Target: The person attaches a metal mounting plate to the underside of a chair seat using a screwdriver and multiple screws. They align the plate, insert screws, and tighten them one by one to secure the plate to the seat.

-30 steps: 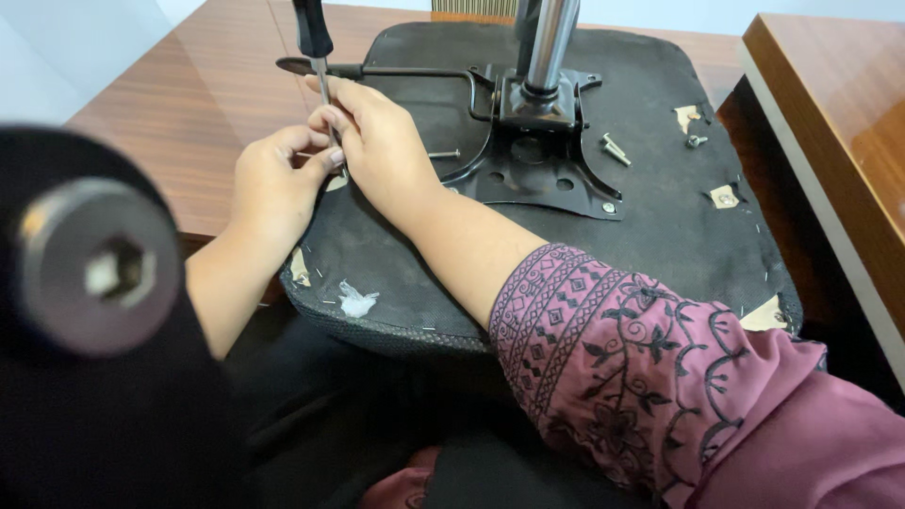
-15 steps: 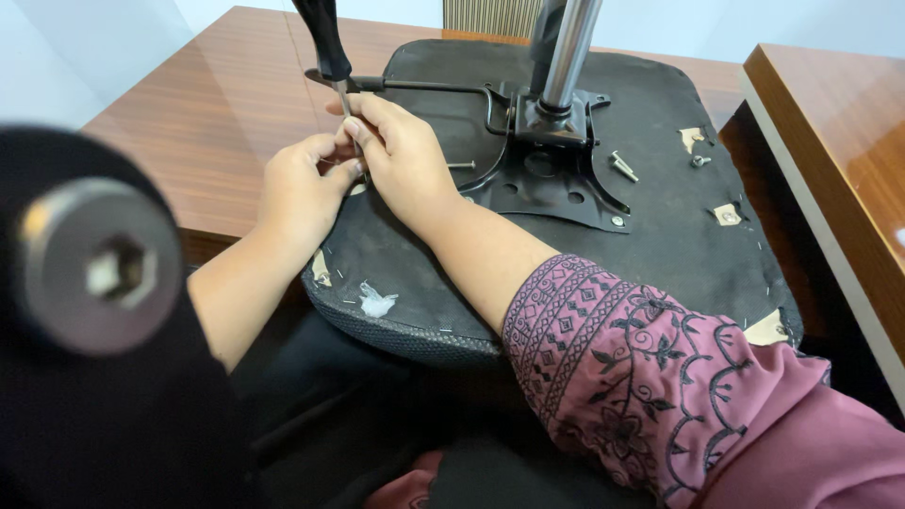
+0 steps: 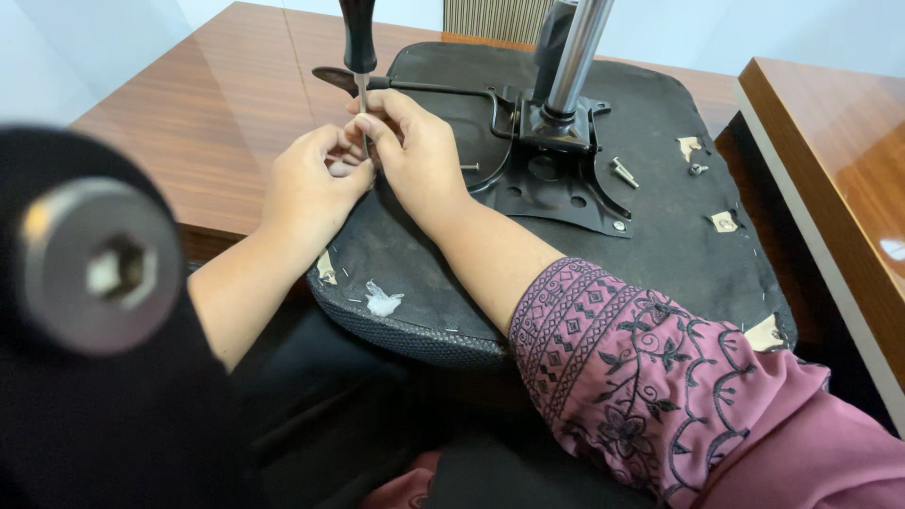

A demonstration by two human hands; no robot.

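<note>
Screwdriver: a black-handled screwdriver with a thin steel shaft (image 3: 359, 57) stood upright at the near left part of the upturned chair seat, its handle running out of the top of the frame and its tip hidden between the two hands.
Position against the grip: the shaft came down just above the fingertips of both hands, which met around its lower end; the handle itself was held by neither hand in view.
Right hand: the right hand (image 3: 415, 155) lay on the seat with its fingers curled and pressed together against the shaft's lower end; whether they pinched the shaft or a small part beneath it could not be told.
Left hand: the left hand (image 3: 311, 184) met it from the left, fingers bent inward and touching the right hand's fingertips; what it held was hidden.
Seat: the black fabric underside of an office chair seat (image 3: 660, 236) rested on the person's lap and against the table edge.
Mechanism: a black metal mounting plate (image 3: 556, 184) sat in the seat's middle, with a chrome gas-lift column (image 3: 577, 47) rising from it and a black lever (image 3: 415, 87) reaching left toward the hands.
Loose parts: a silver bolt (image 3: 622, 172) lay just right of the plate.
Surroundings: a brown wooden table (image 3: 217, 113) lay behind; a blurred black part with a hex-socket bolt (image 3: 99, 269) filled the near left.
</note>
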